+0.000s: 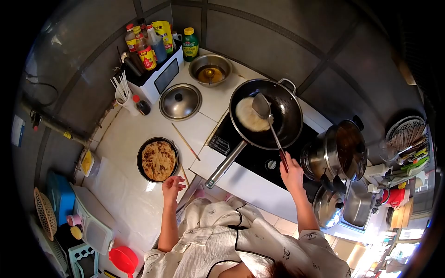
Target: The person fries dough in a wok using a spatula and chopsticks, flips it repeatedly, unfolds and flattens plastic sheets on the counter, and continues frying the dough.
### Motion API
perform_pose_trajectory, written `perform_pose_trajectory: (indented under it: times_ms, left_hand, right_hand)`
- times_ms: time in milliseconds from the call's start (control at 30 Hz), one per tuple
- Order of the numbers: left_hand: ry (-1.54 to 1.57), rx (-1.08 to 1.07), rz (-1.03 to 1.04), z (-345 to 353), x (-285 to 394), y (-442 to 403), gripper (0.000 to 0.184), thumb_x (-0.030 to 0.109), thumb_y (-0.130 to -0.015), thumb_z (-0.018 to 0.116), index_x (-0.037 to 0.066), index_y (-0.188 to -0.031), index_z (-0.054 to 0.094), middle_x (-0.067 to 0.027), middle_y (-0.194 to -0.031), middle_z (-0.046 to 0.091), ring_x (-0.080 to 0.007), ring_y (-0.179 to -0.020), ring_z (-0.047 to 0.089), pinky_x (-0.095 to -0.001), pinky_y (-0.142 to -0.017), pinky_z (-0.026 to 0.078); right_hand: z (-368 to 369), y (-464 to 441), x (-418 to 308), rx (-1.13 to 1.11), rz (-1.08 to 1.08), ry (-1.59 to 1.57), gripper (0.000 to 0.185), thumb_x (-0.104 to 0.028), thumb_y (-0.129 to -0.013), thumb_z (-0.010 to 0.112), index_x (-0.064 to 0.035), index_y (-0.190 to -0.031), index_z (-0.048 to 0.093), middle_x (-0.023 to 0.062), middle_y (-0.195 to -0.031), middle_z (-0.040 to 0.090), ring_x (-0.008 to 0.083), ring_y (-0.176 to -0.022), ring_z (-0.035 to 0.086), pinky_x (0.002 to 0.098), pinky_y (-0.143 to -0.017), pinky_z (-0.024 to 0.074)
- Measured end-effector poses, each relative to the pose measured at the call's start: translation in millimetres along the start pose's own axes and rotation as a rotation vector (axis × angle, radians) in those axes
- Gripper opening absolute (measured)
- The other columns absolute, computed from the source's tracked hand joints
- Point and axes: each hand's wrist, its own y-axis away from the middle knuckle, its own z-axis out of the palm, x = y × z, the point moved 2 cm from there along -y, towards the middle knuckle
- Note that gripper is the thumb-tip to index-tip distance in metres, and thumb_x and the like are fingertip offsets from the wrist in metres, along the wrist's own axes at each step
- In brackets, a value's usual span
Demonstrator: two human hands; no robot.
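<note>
My right hand (292, 173) is closed round the dark handle of a metal spatula (262, 106). The spatula's blade rests on a pale flatbread (250, 115) in the left part of a black wok (288, 113). The wok stands on a black stove top (255, 167), its long steel handle pointing down and left. My left hand (173, 185) hovers at the lower edge of a round dark pan (139, 162), fingers bent and apart, with nothing in them. A browned flatbread (158, 161) fills that pan. Two chopsticks (185, 141) lie apart near it on the white counter.
A steel lid (181, 103) and a bowl of oil (211, 69) are behind the pan. Sauce bottles (147, 53) stand in a white rack at the back left. A large steel pot (340, 148) sits right of the wok, near a sink (358, 204). A red colander (123, 259) is bottom left.
</note>
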Motion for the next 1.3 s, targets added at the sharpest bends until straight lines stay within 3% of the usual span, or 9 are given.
perform_pose_trajectory:
  times_ms: [133,267,367,467,567,933,1067,1267,1300]
  left_hand:
    - [-0.014,0.004,0.017,-1,4,-1,0.021,0.024,-0.089,0.053,0.004,-0.089,0.060,-0.0066,-0.083,0.065,-0.0140,-0.062,0.062,-0.0256,-0.059,0.047]
    - [-0.018,0.013,-0.005,-2,4,-4,0.022,0.024,-0.090,0.053,0.004,-0.089,0.060,-0.0068,-0.082,0.065,-0.0140,-0.062,0.062,-0.0254,-0.059,0.046]
    - [-0.013,0.008,-0.003,-2,3,-4,0.022,0.024,-0.090,0.053,0.004,-0.089,0.060,-0.0069,-0.082,0.065,-0.0140,-0.062,0.062,-0.0252,-0.059,0.046]
    - [-0.014,0.010,0.001,-2,4,-5,0.022,0.024,-0.090,0.052,0.003,-0.090,0.060,-0.0069,-0.082,0.065,-0.0140,-0.062,0.062,-0.0251,-0.059,0.046]
    - [-0.025,0.017,0.003,-3,5,-8,0.021,0.023,-0.090,0.052,0.003,-0.090,0.060,-0.0071,-0.083,0.065,-0.0144,-0.063,0.062,-0.0254,-0.059,0.046]
    - [-0.013,0.004,-0.001,0,7,-9,0.022,0.025,-0.090,0.053,0.004,-0.087,0.060,-0.0063,-0.082,0.065,-0.0140,-0.061,0.062,-0.0256,-0.059,0.046]
    - [-0.047,-0.005,0.002,-1,2,-7,0.023,0.027,-0.089,0.054,0.005,-0.087,0.059,-0.0059,-0.082,0.065,-0.0136,-0.061,0.062,-0.0252,-0.058,0.046]
    - [-0.040,-0.020,0.017,-1,6,-11,0.024,0.028,-0.089,0.054,0.005,-0.088,0.059,-0.0062,-0.082,0.065,-0.0137,-0.062,0.062,-0.0254,-0.058,0.046]
    - [-0.044,-0.012,0.010,-2,6,-11,0.024,0.028,-0.089,0.054,0.005,-0.088,0.059,-0.0064,-0.082,0.065,-0.0139,-0.062,0.062,-0.0255,-0.058,0.046]
  right_hand:
    - [-9,2,3,0.091,-0.005,0.028,0.043,-0.015,-0.079,0.060,-0.0041,-0.119,0.050,0.0161,-0.081,0.057,0.0350,-0.068,0.058,0.0417,-0.057,0.0482]
    - [-21,-4,19,0.079,0.083,0.027,0.039,-0.013,-0.079,0.059,-0.0008,-0.115,0.054,0.0180,-0.078,0.060,0.0328,-0.069,0.060,0.0384,-0.064,0.0484]
    - [-11,-4,32,0.156,0.053,-0.222,0.036,-0.014,-0.081,0.058,0.0013,-0.113,0.056,0.0102,-0.071,0.061,0.0198,-0.060,0.059,0.0309,-0.053,0.0470]
    - [-22,-3,19,-0.128,0.622,-0.652,0.032,-0.014,-0.083,0.057,0.0014,-0.110,0.058,0.0024,-0.067,0.059,0.0075,-0.053,0.051,0.0214,-0.042,0.0383]
    - [-22,5,19,-0.245,0.729,-0.809,0.026,-0.011,-0.083,0.056,-0.0009,-0.107,0.061,0.0002,-0.066,0.057,0.0038,-0.048,0.045,0.0166,-0.038,0.0291]
    - [-14,-8,-1,-0.314,0.754,-0.880,0.019,-0.009,-0.084,0.053,0.0016,-0.098,0.061,0.0018,-0.065,0.056,0.0042,-0.048,0.045,0.0171,-0.037,0.0298]
    - [-18,-44,-6,-0.320,0.654,-0.849,0.015,-0.014,-0.084,0.056,0.0002,-0.085,0.062,0.0010,-0.064,0.055,0.0045,-0.049,0.045,0.0182,-0.038,0.0305]
    - [-3,-79,5,-0.171,0.577,-0.893,0.021,-0.015,-0.083,0.057,0.0008,-0.097,0.062,0.0000,-0.065,0.056,0.0044,-0.051,0.046,0.0187,-0.041,0.0340]
    - [-1,-76,12,-0.100,0.495,-0.697,0.027,-0.011,-0.080,0.057,-0.0009,-0.105,0.060,0.0040,-0.066,0.058,0.0139,-0.053,0.054,0.0258,-0.047,0.0432]
